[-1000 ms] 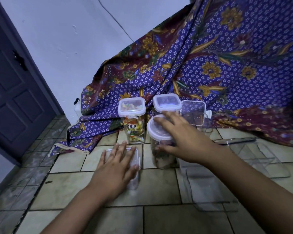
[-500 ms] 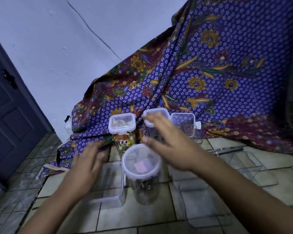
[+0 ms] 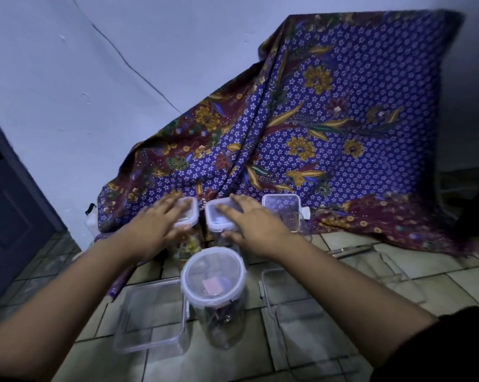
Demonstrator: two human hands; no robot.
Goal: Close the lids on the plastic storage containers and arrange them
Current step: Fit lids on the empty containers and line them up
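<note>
Two tall square containers with white-rimmed lids stand side by side at the foot of the cloth. My left hand [image 3: 152,230] lies flat over the left lid [image 3: 189,216], above sweets showing inside. My right hand [image 3: 253,224] lies flat over the right lid [image 3: 216,220]. A third square container [image 3: 283,208] stands just right of them, untouched. Nearer to me a round jar with a closed lid [image 3: 213,274] stands on the tiles. A low rectangular container [image 3: 151,315] lies left of the jar.
A purple patterned cloth [image 3: 329,128] drapes over something behind the containers. Clear shallow containers or lids [image 3: 296,304] lie on the tiled floor to the right. A dark door [image 3: 9,216] is at the left, a white wall behind.
Both hands moved away from me, from the round jar and the low container to the tops of the two rear square containers. The view tilted and the round jar now sits closer.
</note>
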